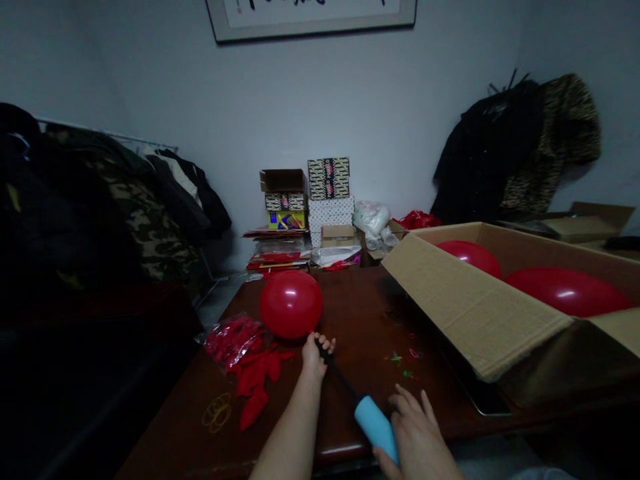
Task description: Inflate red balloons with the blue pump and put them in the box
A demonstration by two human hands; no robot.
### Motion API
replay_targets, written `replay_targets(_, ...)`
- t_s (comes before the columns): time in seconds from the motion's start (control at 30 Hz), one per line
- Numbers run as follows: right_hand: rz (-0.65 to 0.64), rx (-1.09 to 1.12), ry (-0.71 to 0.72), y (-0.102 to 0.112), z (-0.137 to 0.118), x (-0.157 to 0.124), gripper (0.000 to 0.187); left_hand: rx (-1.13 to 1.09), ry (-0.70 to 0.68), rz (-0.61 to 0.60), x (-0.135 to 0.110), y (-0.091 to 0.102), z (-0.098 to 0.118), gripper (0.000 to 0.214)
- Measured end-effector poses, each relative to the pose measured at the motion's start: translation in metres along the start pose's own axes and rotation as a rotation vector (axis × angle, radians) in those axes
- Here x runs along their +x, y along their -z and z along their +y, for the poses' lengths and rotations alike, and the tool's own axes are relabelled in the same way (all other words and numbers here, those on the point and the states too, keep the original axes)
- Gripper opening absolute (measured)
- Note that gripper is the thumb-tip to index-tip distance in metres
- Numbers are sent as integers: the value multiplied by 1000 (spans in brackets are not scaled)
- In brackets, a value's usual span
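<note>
A round, inflated red balloon [291,305] sits over the table with its neck toward me. My left hand [317,352] is closed around the black nozzle end of a hand balloon pump, right at the balloon's neck. From there a thin black rod runs to the pump's light blue barrel [376,427]. Beside that barrel is my right hand [420,430], fingers spread and stretched out, thumb near the barrel's lower end; whether the palm touches it is hidden. Left of the balloon lie loose flat red balloons [255,380] and a clear bag of red balloons [235,340].
An open cardboard box [475,300] with inflated red balloons stands on the table [350,293] at right, a dark flat device [487,400] beneath its edge. Yellow rubber bands [217,412] lie front left, small coloured bits [407,373] near the middle. Stacked boxes [330,213] stand behind.
</note>
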State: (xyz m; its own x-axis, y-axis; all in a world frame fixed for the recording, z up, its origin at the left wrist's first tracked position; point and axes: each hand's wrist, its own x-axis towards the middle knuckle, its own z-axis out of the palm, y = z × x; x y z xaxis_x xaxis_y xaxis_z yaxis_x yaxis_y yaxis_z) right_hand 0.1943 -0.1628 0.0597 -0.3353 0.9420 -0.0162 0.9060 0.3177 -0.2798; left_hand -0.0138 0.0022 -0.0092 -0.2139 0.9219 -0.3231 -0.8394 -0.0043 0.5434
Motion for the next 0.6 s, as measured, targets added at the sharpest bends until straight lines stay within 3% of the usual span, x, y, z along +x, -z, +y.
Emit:
replay_targets(0.4, 103, -24, -19, -7, -20, 29, 46, -26, 39, -66, -9, -1, -5, 21)
replay_targets(0.6, 125, -25, -26, -16, -28, 53, 46, -27, 59, -34, -15, 1, -14, 21)
